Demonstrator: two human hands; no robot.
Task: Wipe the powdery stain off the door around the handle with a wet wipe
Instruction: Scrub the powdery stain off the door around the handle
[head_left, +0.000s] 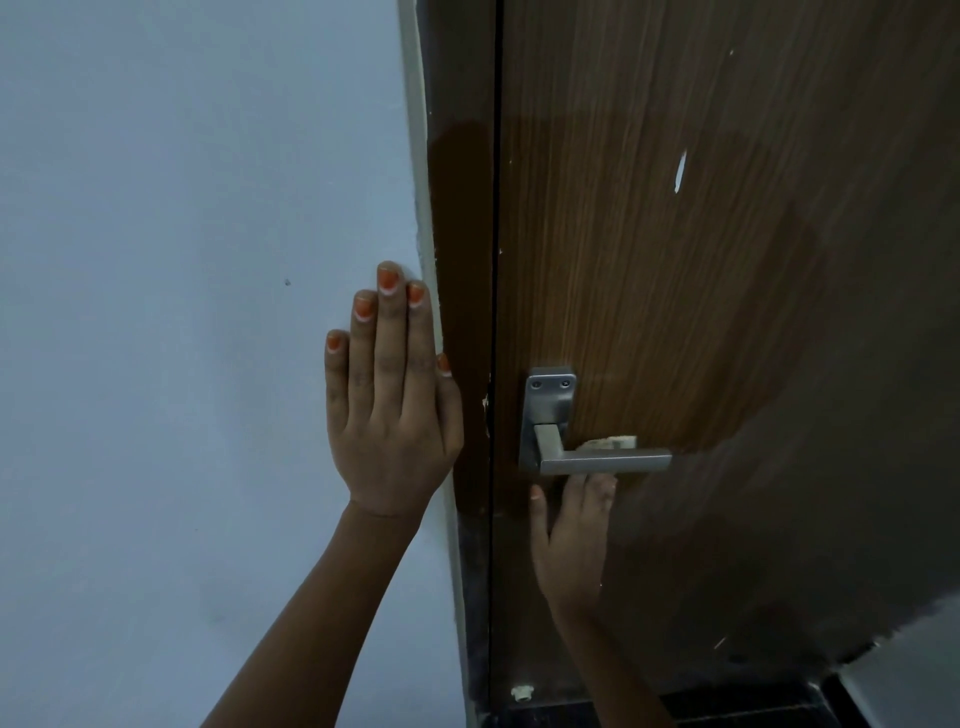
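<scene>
A brown wood-grain door (675, 260) fills the right half of the head view, with a silver lever handle (597, 460) on a metal plate (549, 400). My right hand (571, 530) reaches up behind the lever and presses a white wet wipe (610, 443) against the door; only the wipe's top edge shows above the lever. A darker, damp-looking patch spreads above and to the right of the handle. My left hand (389, 395) lies flat with fingers together on the pale wall (182, 312), right beside the door frame (462, 312). It holds nothing.
A white scratch mark (680, 169) sits high on the door. Dark floor (727, 706) runs along the bottom, with a small white door stop (521, 692) near the frame. The thin gap between door and frame runs straight down.
</scene>
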